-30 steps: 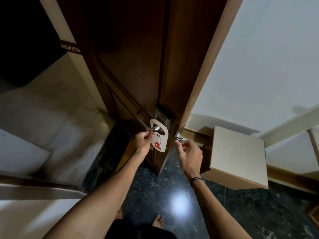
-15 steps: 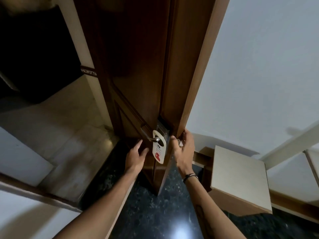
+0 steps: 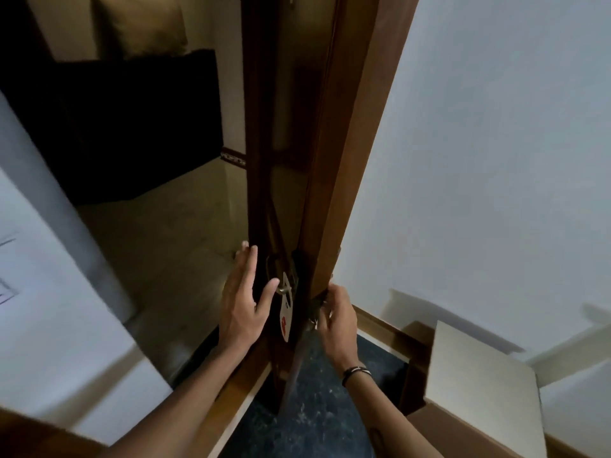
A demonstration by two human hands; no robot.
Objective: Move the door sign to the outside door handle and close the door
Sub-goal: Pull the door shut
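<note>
The white card door sign with red print (image 3: pixel 286 312) hangs on the silver lever handle (image 3: pixel 283 287) of the dark brown wooden door (image 3: pixel 291 143). Your left hand (image 3: pixel 241 299) is spread flat, empty. Your right hand (image 3: pixel 337 317) curls round the far handle. Pull steadily; keep left fingers off the jamb.

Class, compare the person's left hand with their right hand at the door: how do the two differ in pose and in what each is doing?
The left hand is open with fingers spread, beside the door sign; the right hand is curled at the door's edge. The left hand holds nothing; what the right hand grips is hidden. Only the right wrist has a bracelet. Both are bare and reach to handle height.
</note>
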